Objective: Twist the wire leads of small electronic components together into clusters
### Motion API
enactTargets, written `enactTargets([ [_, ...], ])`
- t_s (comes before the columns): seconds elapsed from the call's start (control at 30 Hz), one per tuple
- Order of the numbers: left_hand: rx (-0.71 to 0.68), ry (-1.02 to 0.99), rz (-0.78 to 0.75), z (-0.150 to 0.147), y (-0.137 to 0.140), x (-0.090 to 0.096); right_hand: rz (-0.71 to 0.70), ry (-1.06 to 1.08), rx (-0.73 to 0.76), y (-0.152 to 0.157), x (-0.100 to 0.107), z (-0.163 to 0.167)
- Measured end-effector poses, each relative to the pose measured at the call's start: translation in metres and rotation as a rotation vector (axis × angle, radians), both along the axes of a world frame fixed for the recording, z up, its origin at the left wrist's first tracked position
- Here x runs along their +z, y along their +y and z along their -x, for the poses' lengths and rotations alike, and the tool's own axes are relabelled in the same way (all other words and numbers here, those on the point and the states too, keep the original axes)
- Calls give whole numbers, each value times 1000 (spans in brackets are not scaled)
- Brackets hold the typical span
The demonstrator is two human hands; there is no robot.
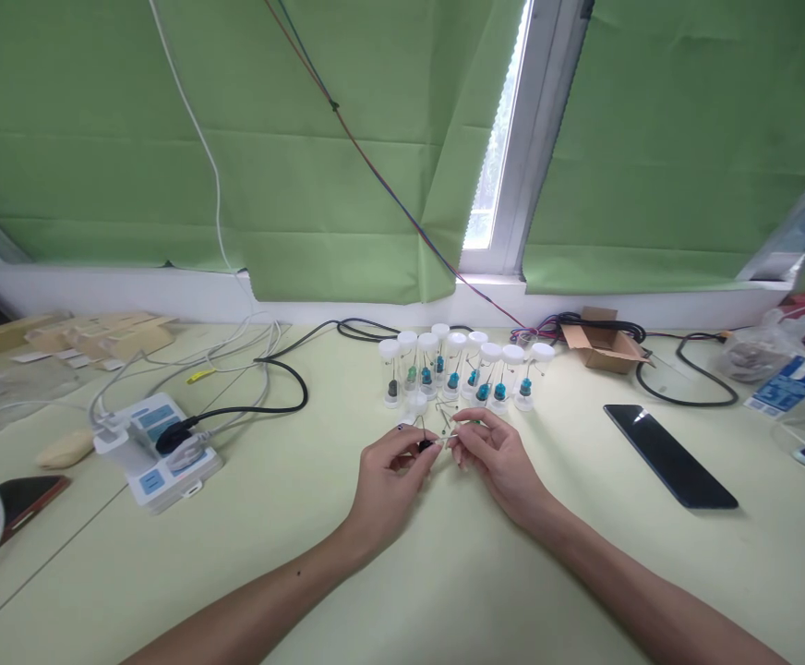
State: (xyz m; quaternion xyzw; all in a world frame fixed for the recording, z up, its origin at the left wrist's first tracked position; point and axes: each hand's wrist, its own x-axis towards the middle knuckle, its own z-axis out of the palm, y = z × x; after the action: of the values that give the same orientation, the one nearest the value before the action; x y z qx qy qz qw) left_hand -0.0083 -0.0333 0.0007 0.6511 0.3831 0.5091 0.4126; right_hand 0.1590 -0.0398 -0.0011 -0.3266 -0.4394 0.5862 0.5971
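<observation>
A small black part (426, 445) is being pinched between the thumb and fingers of the left hand (389, 469), low over the table (444, 573). Just beside it, a thin pale stick (448, 437) is being held by the narrowed fingertips of the right hand (504, 455). Beyond both, white-capped clear tubes (456, 360) are standing clustered.

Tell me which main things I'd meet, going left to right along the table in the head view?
Red-edged phone → white power strip → person's left grip → right grip → black phone → blue-and-white carton.
</observation>
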Motion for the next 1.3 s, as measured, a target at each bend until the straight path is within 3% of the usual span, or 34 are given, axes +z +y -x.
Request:
enactTargets([
  [0.17, 8, -29, 41, -1, 1, 1, -28, -65, -64, 1, -2, -1],
  [0.53, 3, -6, 49, 0, 1, -3, -31, -62, -49, 2, -3, -2],
  [1.3, 29, 50, 13, 0, 3, -1, 77, -143, -59, 0, 0, -3],
])
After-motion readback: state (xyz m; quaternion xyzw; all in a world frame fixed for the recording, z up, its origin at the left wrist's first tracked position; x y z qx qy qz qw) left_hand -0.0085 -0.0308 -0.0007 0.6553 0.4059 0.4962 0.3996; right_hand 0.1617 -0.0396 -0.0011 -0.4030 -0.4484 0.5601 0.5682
